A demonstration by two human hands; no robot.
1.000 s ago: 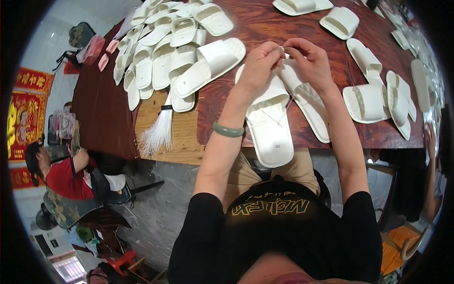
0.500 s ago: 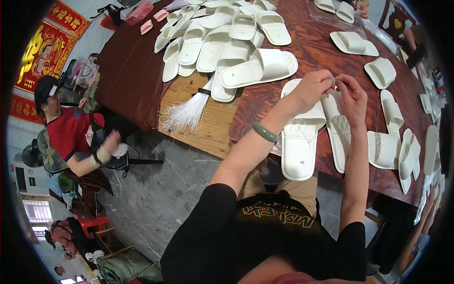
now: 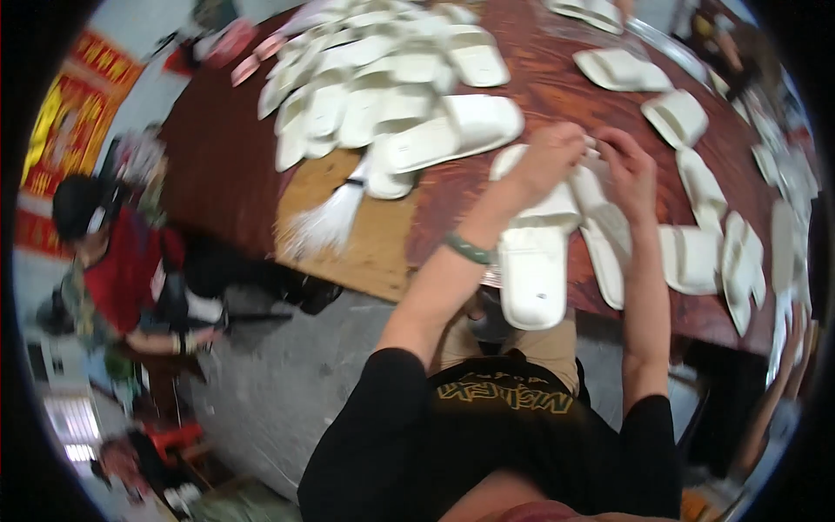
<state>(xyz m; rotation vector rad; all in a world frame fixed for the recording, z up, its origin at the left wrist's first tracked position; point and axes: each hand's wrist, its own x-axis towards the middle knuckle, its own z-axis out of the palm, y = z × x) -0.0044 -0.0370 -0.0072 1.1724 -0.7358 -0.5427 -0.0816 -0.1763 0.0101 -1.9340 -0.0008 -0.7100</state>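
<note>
My left hand, with a green bangle on its wrist, is closed in a pinch above the table. Close to its fingertips, my right hand pinches too. What they hold between them is small, blurred and cannot be made out. Below the hands a white slipper lies with its sole end reaching past the table edge, and a second white slipper lies to its right. Left of them, a bundle of thin white plastic strands, bound with a black band, rests on a bare wooden patch.
A heap of white slippers covers the table's far left, with small pink slippers beside it. More white slippers lie along the right. A person in red sits at left; another person's arm shows at right.
The whole view has shifted and blurred, so the table things appear further left. My hands stay pinched close together. The person in red has lowered a hand and bent the head down.
</note>
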